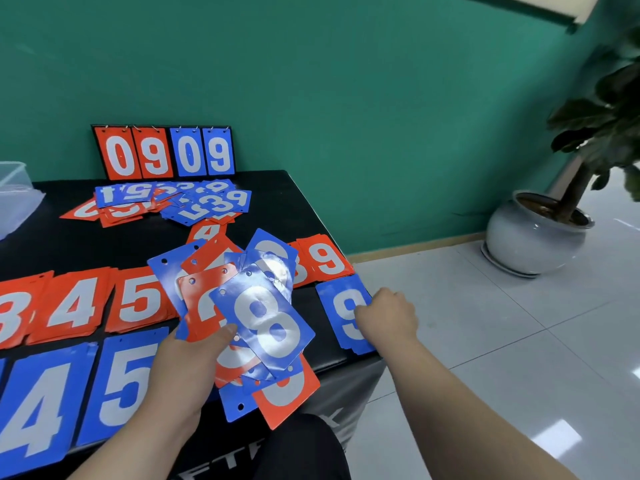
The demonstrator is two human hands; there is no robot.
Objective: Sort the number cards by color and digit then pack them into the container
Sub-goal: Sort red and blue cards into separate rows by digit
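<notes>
My left hand grips a fanned bunch of mixed red and blue number cards, with a blue 8 on top. My right hand rests, fingers curled, on the blue 9 pile at the table's right edge; whether it grips a card I cannot tell. Sorted red piles lie in a row: red 4, red 5, red 9. Blue 4 and blue 5 piles lie in front. An unsorted heap sits at the back. The clear plastic container stands far left.
A scoreboard stand showing 09 09 leans against the green wall behind the black table. A potted plant stands on the tiled floor to the right. The table's right edge runs just beside the blue 9 pile.
</notes>
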